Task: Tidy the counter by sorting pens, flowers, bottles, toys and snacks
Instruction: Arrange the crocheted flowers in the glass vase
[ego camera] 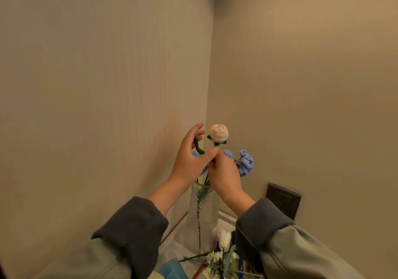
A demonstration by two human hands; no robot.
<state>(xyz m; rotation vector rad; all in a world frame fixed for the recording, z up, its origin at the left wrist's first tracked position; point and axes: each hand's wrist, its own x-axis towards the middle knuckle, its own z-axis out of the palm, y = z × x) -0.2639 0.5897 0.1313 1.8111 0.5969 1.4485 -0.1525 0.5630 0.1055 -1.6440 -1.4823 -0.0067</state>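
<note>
Rose [218,134] stem apparently behind right hand [225,175], clutter [217,261] cut off below

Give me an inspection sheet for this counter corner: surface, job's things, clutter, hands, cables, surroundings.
Surface: pale counter, only a strip in view.
Job's things: pink rose held above the upright glass vase, which holds blue flowers; white flowers and pens lie loose on the counter.
Clutter: teal object at the bottom edge, cut off, unidentifiable.
Hands: left hand and right hand both pinch the rose's stem below the bloom.
Cables: nothing seen.
Surroundings: beige walls meeting in a corner; dark socket panel on the right wall.
</note>
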